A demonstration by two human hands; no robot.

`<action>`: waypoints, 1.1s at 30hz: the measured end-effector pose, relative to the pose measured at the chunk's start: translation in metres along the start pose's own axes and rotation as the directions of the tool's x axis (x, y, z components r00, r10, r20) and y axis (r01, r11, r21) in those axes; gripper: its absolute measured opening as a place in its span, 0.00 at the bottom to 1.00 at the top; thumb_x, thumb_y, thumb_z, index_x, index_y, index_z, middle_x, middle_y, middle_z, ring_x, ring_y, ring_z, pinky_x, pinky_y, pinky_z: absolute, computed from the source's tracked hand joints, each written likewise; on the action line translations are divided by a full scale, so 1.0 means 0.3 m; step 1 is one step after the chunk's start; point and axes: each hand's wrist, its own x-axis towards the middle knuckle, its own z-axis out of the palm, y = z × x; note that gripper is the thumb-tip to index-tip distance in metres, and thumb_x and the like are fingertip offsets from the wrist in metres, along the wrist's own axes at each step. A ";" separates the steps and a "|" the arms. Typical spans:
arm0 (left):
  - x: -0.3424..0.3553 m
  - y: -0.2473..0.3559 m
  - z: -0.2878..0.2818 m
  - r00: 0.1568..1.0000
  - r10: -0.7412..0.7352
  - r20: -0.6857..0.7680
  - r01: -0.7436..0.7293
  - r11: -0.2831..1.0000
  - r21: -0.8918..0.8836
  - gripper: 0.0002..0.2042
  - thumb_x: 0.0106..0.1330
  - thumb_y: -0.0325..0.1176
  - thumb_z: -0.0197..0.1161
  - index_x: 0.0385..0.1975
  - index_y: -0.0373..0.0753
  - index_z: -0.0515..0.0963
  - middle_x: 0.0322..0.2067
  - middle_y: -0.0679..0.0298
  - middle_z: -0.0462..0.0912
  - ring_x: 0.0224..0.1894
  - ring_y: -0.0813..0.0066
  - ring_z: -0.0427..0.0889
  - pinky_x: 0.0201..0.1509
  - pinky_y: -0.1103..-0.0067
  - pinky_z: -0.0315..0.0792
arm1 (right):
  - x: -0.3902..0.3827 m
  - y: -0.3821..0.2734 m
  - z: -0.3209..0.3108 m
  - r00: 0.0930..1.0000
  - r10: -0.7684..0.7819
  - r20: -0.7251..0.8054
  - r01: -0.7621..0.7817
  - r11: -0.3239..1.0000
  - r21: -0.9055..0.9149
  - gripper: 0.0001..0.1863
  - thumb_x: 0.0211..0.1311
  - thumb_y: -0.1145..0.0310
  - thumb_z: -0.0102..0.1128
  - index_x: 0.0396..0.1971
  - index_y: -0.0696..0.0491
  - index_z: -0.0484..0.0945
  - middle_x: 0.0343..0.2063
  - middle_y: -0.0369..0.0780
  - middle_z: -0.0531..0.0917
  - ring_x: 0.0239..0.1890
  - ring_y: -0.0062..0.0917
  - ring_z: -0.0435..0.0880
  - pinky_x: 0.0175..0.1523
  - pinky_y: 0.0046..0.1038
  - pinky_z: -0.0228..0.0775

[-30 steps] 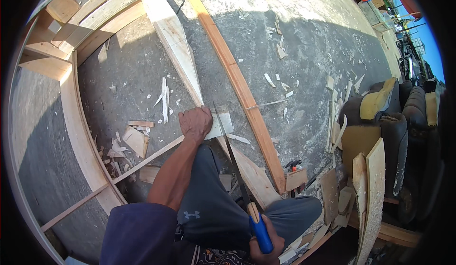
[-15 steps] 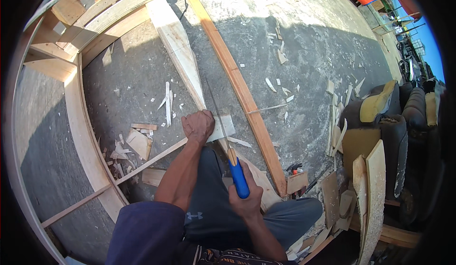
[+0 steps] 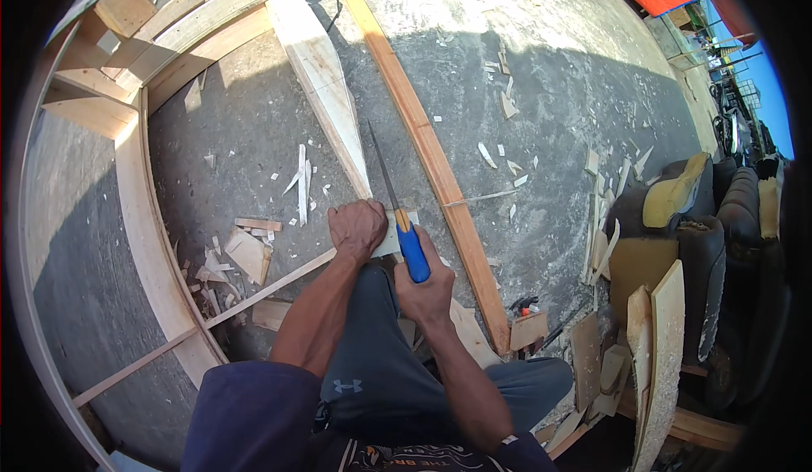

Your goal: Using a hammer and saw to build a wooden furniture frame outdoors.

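My right hand (image 3: 430,290) is wrapped round the blue handle of a handsaw (image 3: 412,250). Its thin dark blade points away from me, close along the right side of a long pale wooden board (image 3: 320,79). My left hand (image 3: 358,228) is closed over the near part of that board, just left of the saw, pressing it down by my bent knee. A small pale flat piece of wood (image 3: 389,239) shows between my two hands. The cutting edge and any cut in the wood cannot be made out.
A reddish-brown timber (image 3: 431,155) lies to the right on the concrete floor (image 3: 279,125). A curved wooden frame (image 3: 139,227) stands at left, with a thin strip (image 3: 279,284) running across it. Offcuts (image 3: 249,254) and shavings are scattered about. Worn dark seats (image 3: 702,244) and upright boards (image 3: 664,354) crowd the right.
My right hand has pushed the saw forward and slightly left, so the handle is now beside my left hand. The left hand keeps its hold on the board.
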 end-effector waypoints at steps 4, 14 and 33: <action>-0.015 -0.005 -0.044 1.000 -0.023 0.017 0.022 1.000 0.014 0.25 0.73 0.44 0.46 0.26 0.35 0.87 0.29 0.44 0.88 0.34 0.48 0.87 0.49 0.58 0.69 | -0.072 0.014 -0.012 1.000 0.014 -0.008 -0.014 0.999 0.040 0.36 0.55 0.77 0.60 0.69 0.58 0.72 0.36 0.45 0.86 0.34 0.22 0.85 0.42 0.26 0.77; -0.002 -0.014 0.023 0.997 0.011 -0.073 -0.010 1.000 0.008 0.24 0.72 0.43 0.47 0.24 0.36 0.86 0.27 0.45 0.87 0.31 0.47 0.87 0.48 0.58 0.69 | -0.136 0.060 0.002 0.999 0.010 -0.045 -0.008 0.999 0.039 0.36 0.56 0.77 0.60 0.69 0.58 0.71 0.39 0.54 0.88 0.34 0.31 0.91 0.40 0.30 0.80; -0.006 -0.028 -0.003 1.000 0.000 0.005 0.000 1.000 -0.009 0.25 0.73 0.43 0.45 0.26 0.35 0.87 0.27 0.45 0.87 0.32 0.48 0.87 0.48 0.59 0.69 | -0.101 0.040 0.002 0.996 -0.066 -0.063 0.066 0.998 0.004 0.37 0.54 0.77 0.61 0.69 0.55 0.72 0.31 0.47 0.87 0.24 0.28 0.86 0.33 0.27 0.77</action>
